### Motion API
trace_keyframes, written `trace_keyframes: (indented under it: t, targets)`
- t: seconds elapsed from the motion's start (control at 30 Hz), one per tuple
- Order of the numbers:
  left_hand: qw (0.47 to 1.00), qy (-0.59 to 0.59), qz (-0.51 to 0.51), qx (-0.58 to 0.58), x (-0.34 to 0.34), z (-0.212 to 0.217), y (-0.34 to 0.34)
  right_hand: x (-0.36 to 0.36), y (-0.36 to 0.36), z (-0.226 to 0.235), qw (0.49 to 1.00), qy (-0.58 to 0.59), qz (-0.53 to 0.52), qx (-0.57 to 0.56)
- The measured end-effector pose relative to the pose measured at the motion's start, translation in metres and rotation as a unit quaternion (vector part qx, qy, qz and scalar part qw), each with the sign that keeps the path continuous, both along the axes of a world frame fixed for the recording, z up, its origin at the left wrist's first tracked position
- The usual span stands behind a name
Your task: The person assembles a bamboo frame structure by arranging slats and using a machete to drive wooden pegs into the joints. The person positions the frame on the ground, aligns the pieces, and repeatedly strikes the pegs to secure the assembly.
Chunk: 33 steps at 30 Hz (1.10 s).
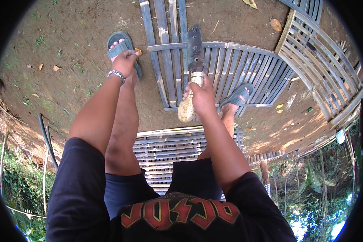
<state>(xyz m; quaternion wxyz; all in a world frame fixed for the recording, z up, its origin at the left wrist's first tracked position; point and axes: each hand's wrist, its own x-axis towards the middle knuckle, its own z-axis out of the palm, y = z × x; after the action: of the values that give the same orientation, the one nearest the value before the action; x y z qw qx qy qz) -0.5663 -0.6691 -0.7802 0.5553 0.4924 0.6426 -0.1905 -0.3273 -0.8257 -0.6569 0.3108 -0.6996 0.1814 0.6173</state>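
Observation:
My right hand [201, 96] is closed around the pale wooden handle [186, 109] of a machete. Its dark, blunt-ended blade [195, 48] has several holes and points away from me over the bamboo slats. To the left, my left hand [125, 62] is closed in a pinch above my sandalled left foot [117, 43]. A small orange-brown dry leaf [138, 51] shows at its fingertips. A chain bracelet [116, 74] circles that wrist.
A bamboo slat panel [230, 72] lies on the brown dirt ground, with my right foot [241, 95] on its edge. Another slatted frame [320, 60] curves at right. Under me is a bamboo slat seat [161, 149]. Fallen leaves [276, 24] dot the soil.

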Motion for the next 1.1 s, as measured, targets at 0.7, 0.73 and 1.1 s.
trace_keyframes:
  t: [0.7, 0.73, 1.1]
  targets:
    - [0.997, 0.070, -0.035, 0.014, -0.034, 0.006, -0.026, 0.022, 0.006, 0.004, 0.998, -0.038, 0.043, 0.024]
    - [0.997, 0.063, -0.030, 0.015, -0.029, 0.005, -0.024, 0.027, 0.007, 0.007, 0.999, -0.007, 0.042, 0.010]
    - [0.997, 0.017, -0.063, 0.051, 0.025, -0.022, 0.019, 0.025, -0.006, -0.008, 0.977, -0.028, 0.209, -0.030]
